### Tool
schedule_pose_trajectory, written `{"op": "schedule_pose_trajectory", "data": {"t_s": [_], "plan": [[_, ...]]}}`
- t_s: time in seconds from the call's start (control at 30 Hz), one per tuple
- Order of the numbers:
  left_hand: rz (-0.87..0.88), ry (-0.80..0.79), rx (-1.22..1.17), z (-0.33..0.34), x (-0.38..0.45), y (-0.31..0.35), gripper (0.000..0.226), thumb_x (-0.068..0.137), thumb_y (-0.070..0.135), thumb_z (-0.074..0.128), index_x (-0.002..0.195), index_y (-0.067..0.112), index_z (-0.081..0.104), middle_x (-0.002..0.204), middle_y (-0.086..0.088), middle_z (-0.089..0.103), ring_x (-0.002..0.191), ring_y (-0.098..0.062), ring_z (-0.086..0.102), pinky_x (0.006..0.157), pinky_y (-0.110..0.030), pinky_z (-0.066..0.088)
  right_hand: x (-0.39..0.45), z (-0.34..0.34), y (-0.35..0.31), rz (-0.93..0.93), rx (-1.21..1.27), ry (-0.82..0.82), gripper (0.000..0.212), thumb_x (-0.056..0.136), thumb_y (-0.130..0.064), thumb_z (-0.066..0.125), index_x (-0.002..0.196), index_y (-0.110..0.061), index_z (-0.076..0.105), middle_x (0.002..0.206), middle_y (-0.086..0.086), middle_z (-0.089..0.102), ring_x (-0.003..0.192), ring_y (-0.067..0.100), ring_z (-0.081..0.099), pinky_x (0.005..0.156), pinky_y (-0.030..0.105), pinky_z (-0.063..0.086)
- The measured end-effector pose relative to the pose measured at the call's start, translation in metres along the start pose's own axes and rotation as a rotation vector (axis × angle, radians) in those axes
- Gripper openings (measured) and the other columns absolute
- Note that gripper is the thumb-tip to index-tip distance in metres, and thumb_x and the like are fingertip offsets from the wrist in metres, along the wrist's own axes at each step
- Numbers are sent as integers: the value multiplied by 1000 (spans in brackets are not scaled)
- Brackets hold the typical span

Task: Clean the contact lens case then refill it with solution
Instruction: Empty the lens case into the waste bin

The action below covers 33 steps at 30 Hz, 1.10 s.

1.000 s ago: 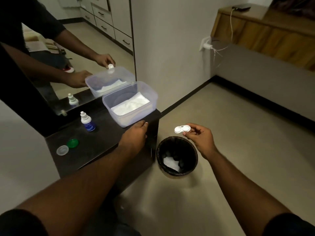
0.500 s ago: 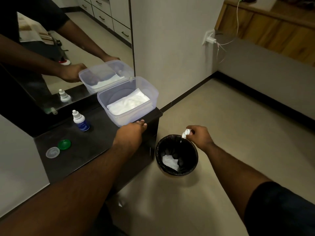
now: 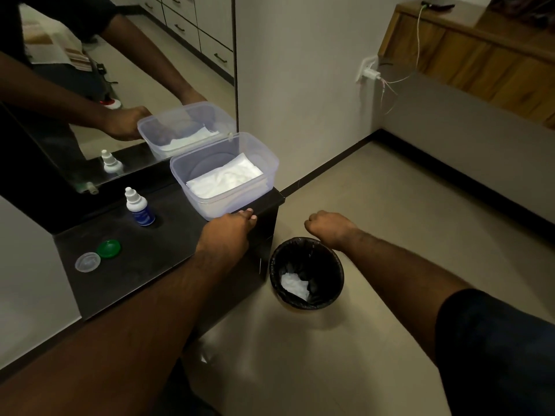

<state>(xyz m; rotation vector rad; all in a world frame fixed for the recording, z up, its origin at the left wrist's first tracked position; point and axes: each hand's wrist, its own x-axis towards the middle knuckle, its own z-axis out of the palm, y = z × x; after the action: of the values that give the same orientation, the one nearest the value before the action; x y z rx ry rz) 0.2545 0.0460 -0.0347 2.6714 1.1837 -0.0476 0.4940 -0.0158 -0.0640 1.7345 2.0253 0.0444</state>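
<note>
Left to right: the two caps (image 3: 97, 255) lie loose on the bench (image 3: 150, 250), easily knocked off. The left hand (image 3: 225, 232) rests on the bench edge, fingers bent, gripping nothing. The right hand (image 3: 329, 228) is fisted over the bin (image 3: 306, 273); the case is hidden, so I cannot tell whether it is inside, and it could drop in.

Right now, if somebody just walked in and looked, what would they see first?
Probably the clear plastic box with white tissue inside, on the right end of the dark shelf, with the left hand resting against its front. Next, the black bin on the floor below, with the right hand curled above its rim. The green cap also stands out, far left on the shelf.
</note>
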Motion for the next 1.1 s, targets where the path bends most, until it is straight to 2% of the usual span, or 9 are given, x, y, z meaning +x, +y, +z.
{"op": "schedule_pose_trajectory", "data": {"t_s": [0.3, 0.53, 0.6, 0.7, 0.77, 0.83, 0.9, 0.97, 1.1], "plan": [[-38, -10, -12, -6, -7, 7, 64, 92, 3, 53, 149, 19, 30, 154, -3, 35, 132, -26, 45, 103, -40, 45, -9, -28, -8, -242, -352, 19, 25, 89, -11, 60, 113, -5, 59, 108, 13, 60, 98, 28, 56, 75, 37, 52], [-22, -96, 40, -9, -4, 7, 67, 91, 1, 52, 150, 22, 28, 159, 1, 23, 137, -25, 37, 109, -39, 39, -17, -31, 1, -184, -310, 94, 25, 90, -1, 48, 114, 1, 54, 107, 16, 59, 98, 29, 56, 77, 38, 51], [-32, -97, 26, -11, -5, 9, 66, 91, 1, 53, 150, 22, 28, 159, 1, 23, 138, -25, 37, 110, -38, 38, -18, -26, 4, -52, -102, 151, 22, 90, -4, 49, 110, -2, 56, 107, 14, 59, 99, 28, 56, 78, 38, 50], [-26, -48, -17, -10, -7, 8, 63, 91, 0, 53, 148, 21, 34, 156, 0, 30, 135, -25, 40, 109, -39, 39, -21, -12, 12, 252, 493, 237, 28, 83, -15, 62, 111, -9, 64, 107, 10, 65, 98, 26, 60, 79, 32, 46], [-14, -22, -45, -9, -9, 8, 59, 92, 2, 53, 146, 20, 38, 154, -2, 35, 134, -25, 42, 109, -40, 40, -29, -5, 10, 349, 818, 313, 28, 75, -11, 71, 102, -11, 70, 97, 7, 70, 89, 21, 64, 73, 28, 47], [8, -13, -68, -12, -11, 7, 55, 94, 4, 52, 145, 19, 40, 154, -2, 35, 136, -25, 41, 111, -39, 37, -39, -7, 2, 355, 1031, 381, 24, 71, -3, 74, 94, -11, 72, 87, 3, 70, 78, 14, 63, 65, 20, 47], [23, -26, -122, -16, -14, 4, 50, 94, 9, 53, 143, 17, 44, 154, -2, 36, 136, -25, 41, 112, -36, 35, -48, -16, -9, 346, 1267, 401, 33, 71, 3, 74, 101, -8, 70, 87, 5, 70, 76, 13, 64, 63, 13, 50], [25, -9, -250, -21, -20, 2, 40, 93, 12, 57, 133, 13, 57, 147, -5, 46, 130, -23, 47, 109, -33, 38, -55, -28, -19, 309, 1528, 401, 40, 72, 8, 73, 109, -4, 66, 88, 9, 70, 78, 20, 66, 68, 23, 56], [-110, 183, -743, -33, -40, -4, 14, 86, 14, 66, 92, 6, 76, 90, -5, 74, 81, -12, 66, 74, -23, 53, -67, -62, -51, 148, 1746, 400, 40, 73, 12, 70, 109, -5, 65, 90, 12, 72, 77, 18, 68, 69, 28, 58]]}}
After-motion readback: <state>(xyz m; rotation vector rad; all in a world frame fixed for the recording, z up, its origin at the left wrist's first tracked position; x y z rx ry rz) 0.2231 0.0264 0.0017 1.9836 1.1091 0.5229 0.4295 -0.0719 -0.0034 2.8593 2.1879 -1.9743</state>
